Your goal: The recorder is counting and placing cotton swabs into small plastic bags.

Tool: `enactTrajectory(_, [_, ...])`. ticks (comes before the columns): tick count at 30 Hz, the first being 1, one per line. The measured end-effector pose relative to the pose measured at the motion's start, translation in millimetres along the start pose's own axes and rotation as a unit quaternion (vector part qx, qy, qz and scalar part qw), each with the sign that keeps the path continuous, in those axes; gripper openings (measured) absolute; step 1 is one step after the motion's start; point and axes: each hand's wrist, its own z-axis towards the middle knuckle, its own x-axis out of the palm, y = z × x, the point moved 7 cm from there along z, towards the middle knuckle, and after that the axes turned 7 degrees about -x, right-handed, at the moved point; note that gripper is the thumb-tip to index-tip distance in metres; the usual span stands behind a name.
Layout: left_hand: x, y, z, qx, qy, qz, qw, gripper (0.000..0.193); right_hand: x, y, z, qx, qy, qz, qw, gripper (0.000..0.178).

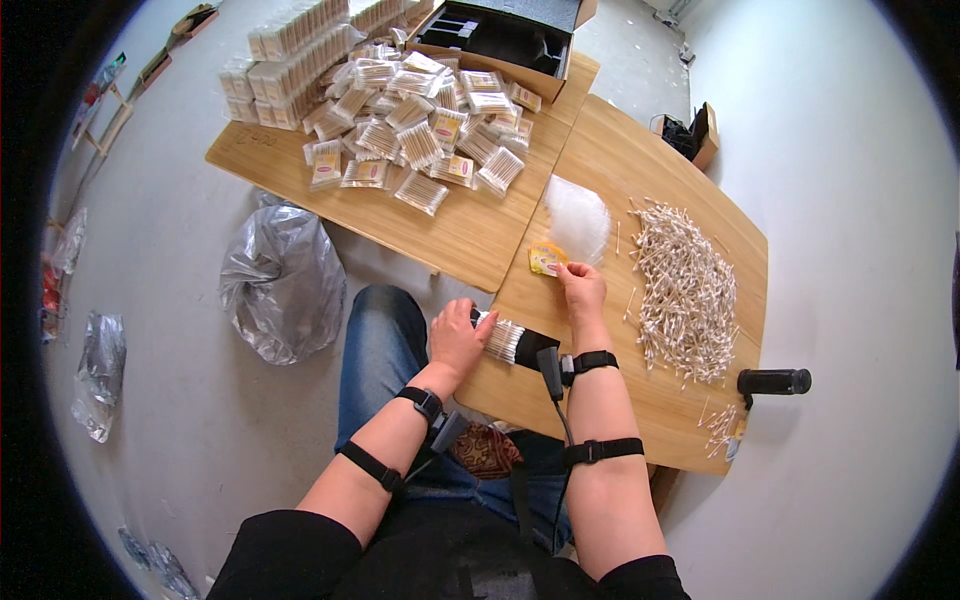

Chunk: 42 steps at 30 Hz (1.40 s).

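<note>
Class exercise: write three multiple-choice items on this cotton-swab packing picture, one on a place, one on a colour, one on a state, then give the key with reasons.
1. Where does the loose heap of white cotton swabs lie?
A. on the floor
B. on the wooden table, to the right of the right hand
C. in the black box

2. What colour is the crumpled plastic bag on the floor?
A. grey
B. red
C. green

3. What is the left hand doing?
A. resting open and empty
B. gripping a bundle of cotton swabs
C. touching the bag

Key: 1 B, the heap lies on the tabletop past the right hand; 2 A, it looks silvery grey; 3 B, the fingers close round the bundle.
</note>
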Motion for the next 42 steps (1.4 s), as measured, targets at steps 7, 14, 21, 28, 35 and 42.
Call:
enactTrajectory(7, [1,2,-2,0.017,-0.025,0.006,1.000,0.040,-9,-6,-20,0.096,0.065,0.254,0.960,0.009])
enactTrajectory(14, [1,3,1,0.006,-0.012,0.004,1.000,0.038,-9,8,-121,0.080,0.125,0.127,0.981,0.012])
enactTrajectory(21, [0,-4,0,0.018,-0.009,0.014,1.000,0.037,-7,13,-137,-0.032,0.044,-0.009,0.998,0.013])
enactTrajectory(28, [-3,-4,1,0.024,-0.011,-0.008,1.000,0.037,4,27,-142,-0.087,0.069,-0.049,0.993,0.010])
enactTrajectory(35, [-2,-1,2,0.023,-0.020,-0.016,0.999,0.039,18,50,-149,-0.156,0.060,-0.104,0.980,0.010])
enactTrajectory(42, [0,2,0,0.010,-0.018,-0.025,0.999,0.039,13,37,-145,-0.091,0.083,-0.070,0.990,0.015])
